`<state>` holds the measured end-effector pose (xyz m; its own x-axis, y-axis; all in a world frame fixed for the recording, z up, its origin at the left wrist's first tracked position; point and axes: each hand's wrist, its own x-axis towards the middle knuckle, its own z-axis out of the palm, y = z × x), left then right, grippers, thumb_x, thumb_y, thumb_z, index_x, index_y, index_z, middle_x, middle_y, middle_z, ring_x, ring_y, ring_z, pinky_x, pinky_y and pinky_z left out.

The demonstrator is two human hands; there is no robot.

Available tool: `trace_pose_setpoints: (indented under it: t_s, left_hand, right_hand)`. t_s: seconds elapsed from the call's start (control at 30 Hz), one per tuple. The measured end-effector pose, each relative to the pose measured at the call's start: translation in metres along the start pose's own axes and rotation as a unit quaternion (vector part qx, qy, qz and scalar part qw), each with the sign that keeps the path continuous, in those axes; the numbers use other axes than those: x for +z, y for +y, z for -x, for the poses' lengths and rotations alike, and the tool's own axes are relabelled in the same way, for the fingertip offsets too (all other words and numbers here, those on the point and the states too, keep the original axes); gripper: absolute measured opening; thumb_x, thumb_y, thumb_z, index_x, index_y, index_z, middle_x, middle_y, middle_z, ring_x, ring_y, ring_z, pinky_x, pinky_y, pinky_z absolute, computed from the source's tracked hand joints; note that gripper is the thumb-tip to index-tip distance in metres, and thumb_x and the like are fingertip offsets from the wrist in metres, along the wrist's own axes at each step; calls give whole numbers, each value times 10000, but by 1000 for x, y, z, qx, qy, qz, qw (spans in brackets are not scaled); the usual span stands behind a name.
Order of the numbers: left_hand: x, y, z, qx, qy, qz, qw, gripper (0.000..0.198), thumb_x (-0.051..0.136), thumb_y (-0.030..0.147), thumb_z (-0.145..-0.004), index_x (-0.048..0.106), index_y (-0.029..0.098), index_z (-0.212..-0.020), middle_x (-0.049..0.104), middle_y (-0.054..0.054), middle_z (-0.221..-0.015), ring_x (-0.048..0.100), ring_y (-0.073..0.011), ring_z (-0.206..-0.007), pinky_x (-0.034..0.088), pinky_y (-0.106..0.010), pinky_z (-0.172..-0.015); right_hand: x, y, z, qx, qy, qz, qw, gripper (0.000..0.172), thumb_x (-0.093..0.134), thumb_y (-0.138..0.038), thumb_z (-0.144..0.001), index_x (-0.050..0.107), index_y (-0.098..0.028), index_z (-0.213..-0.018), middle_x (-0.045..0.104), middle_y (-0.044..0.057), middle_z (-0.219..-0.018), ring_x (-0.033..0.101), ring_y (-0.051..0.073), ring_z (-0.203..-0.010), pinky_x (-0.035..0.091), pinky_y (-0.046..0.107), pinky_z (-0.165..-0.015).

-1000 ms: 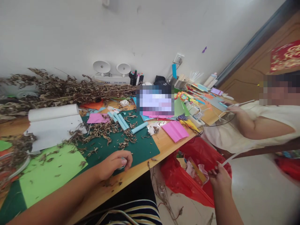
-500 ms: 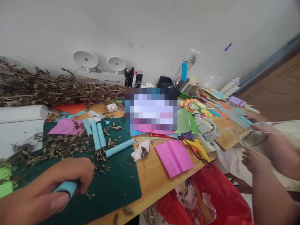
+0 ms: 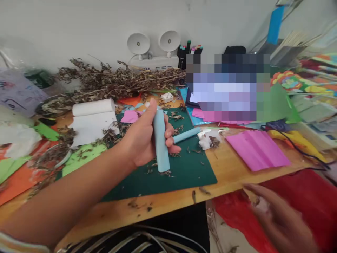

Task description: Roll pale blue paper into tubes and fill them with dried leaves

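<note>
My left hand (image 3: 143,140) is wrapped round a light blue paper tube (image 3: 162,149), held nearly upright above the green cutting mat (image 3: 195,168). The thumb points up along the tube's side. Just behind my fingers, another blue paper tube (image 3: 188,134) lies on the mat. My right hand (image 3: 281,218) is at the lower right, over a red plastic bag (image 3: 297,189) below the table edge. Motion smears its fingers. Something pale shows near the fingertips, but I cannot make out whether it is held.
Dried leafy stems (image 3: 116,82) lie along the wall, below a two-headed lamp (image 3: 155,62). A white paper roll (image 3: 93,107) and green paper (image 3: 81,158) are at the left. Pink paper (image 3: 258,149) and crumpled tissue (image 3: 206,140) lie to the right. Leaf crumbs litter the mat.
The view has swung left. My left hand has lifted the blue tube and turned it upright. My right hand has come into view; another person's arms at the right have left it.
</note>
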<state>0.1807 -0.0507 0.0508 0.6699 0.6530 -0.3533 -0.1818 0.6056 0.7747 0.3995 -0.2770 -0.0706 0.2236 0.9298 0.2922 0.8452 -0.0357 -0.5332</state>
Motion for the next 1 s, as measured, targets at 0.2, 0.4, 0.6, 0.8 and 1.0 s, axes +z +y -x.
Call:
trace_pose_setpoints:
  t_s: [0.2, 0.4, 0.6, 0.8, 1.0]
  left_hand:
    - [-26, -10, 36, 9, 12, 101, 995, 406, 213, 499, -819, 392, 162, -678, 399, 42, -489, 391, -58, -358, 473, -246, -408]
    - [-38, -14, 55, 15, 13, 152, 988, 402, 195, 500, -821, 373, 171, -676, 384, 44, -483, 376, -63, -353, 442, -227, -383]
    - [-45, -18, 64, 30, 27, 195, 980, 389, 214, 502, -819, 355, 174, -665, 369, 51, -474, 355, -57, -338, 389, -188, -349]
    - [-52, -30, 64, 6, 60, 232, 971, 370, 241, 513, -810, 341, 185, -670, 330, 62, -446, 312, -53, -309, 306, -153, -305]
    - [-58, -43, 62, -15, 90, 255, 963, 370, 245, 514, -808, 330, 186, -659, 315, 62, -439, 300, -55, -307, 287, -152, -300]
  right_hand:
    - [70, -149, -43, -175, -44, -152, 972, 547, 448, -252, -788, 209, -252, -1280, 513, 54, -1148, 530, 145, -971, 456, 297, -816]
    - [82, -192, -60, -198, 26, -142, 969, 435, 464, -208, -779, 362, -246, -1200, 577, 26, -1050, 563, 113, -858, 469, 221, -747]
    - [86, -206, -64, -207, 68, -99, 971, 316, 497, -188, -758, 480, -205, -1073, 628, 22, -922, 581, 106, -794, 469, 195, -708]
    - [95, -210, -59, -229, 89, -65, 967, 235, 482, -168, -764, 520, -175, -995, 641, 37, -847, 580, 122, -769, 471, 218, -672]
    - [111, -206, -51, -200, 108, -59, 972, 193, 446, -140, -773, 544, -164, -938, 635, 44, -790, 570, 128, -722, 474, 239, -639]
